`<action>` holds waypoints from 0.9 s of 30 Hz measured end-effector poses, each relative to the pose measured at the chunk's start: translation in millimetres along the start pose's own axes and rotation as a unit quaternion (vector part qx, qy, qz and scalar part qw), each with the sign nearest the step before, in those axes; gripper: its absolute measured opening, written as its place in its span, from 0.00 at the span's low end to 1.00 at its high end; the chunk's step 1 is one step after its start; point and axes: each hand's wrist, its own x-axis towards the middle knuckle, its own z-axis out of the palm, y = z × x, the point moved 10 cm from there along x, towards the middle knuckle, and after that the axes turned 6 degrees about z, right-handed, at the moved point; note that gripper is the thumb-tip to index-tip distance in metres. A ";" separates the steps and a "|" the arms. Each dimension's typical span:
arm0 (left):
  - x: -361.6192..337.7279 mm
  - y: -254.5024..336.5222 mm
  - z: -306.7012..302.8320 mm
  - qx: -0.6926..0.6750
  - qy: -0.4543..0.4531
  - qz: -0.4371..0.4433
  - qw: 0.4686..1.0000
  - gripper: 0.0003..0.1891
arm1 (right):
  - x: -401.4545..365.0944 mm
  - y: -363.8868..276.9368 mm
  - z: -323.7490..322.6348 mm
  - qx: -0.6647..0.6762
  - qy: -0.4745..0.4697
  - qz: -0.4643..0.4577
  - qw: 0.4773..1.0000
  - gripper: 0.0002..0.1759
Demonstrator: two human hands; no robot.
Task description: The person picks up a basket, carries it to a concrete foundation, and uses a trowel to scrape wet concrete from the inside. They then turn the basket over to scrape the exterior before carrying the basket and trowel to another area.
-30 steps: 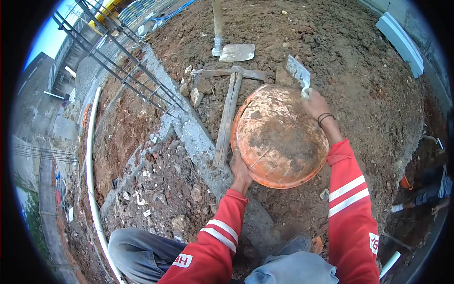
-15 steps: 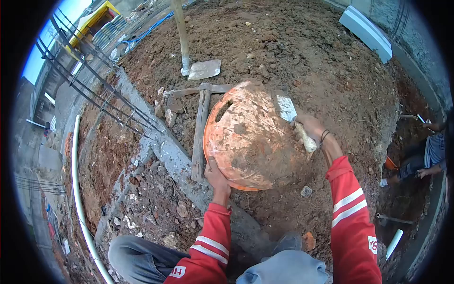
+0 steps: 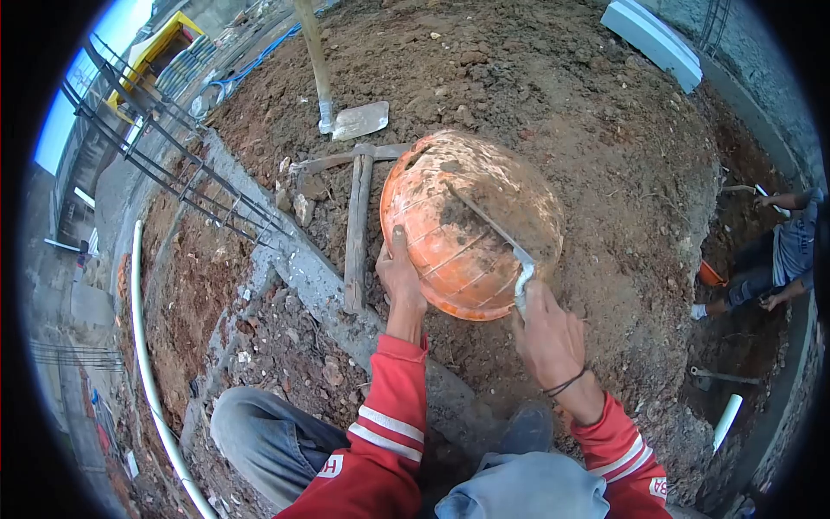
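An orange plastic tub (image 3: 458,229), its outside smeared with mud, is tipped bottom-up over the soil, with a handle slot near its upper left rim. My left hand (image 3: 401,270) grips the tub's lower left rim, thumb on the outer wall. My right hand (image 3: 549,337) is closed around the pale handle of a trowel (image 3: 493,223). The trowel's blade is seen nearly edge-on against the muddy wall of the tub. Beside the tub, to the left, lies a pickaxe (image 3: 357,229) with a wooden handle.
A hoe (image 3: 361,120) stands beyond the pickaxe. Rebar (image 3: 186,177) rises above a concrete strip (image 3: 316,290) on the left, near a long white pipe (image 3: 145,346). In a trench at right another person (image 3: 791,251) works beside an orange container (image 3: 711,274). A white block (image 3: 654,41) lies at upper right.
My right hand has swung the trowel from the tub's upper right side down to its lower right, turning the blade edge-on. The tub has tilted, and its muddy surface looks more scraped.
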 end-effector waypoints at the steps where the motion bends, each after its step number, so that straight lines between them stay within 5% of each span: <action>1: -0.9 4.5 1.7 0.041 0.007 0.015 0.999 0.21 | -0.1 1.8 20.2 -0.050 -0.009 0.002 0.999 0.11; 11: -13.3 14.9 -9.0 0.035 0.097 0.038 0.994 0.18 | 27.1 0.0 36.2 -0.166 -0.010 -0.019 0.986 0.12; 16: -6.5 5.9 -15.4 0.062 0.070 0.062 0.994 0.21 | 51.4 76.8 28.9 -0.246 -0.017 0.043 0.968 0.12; 21: -10.3 2.3 -12.6 0.064 0.070 0.068 0.993 0.22 | 21.3 49.7 -10.8 -0.066 0.001 0.033 0.997 0.11; 27: -10.2 17.3 0.5 0.071 0.037 0.075 0.994 0.22 | 19.2 25.2 22.4 -0.140 -0.036 0.026 0.989 0.12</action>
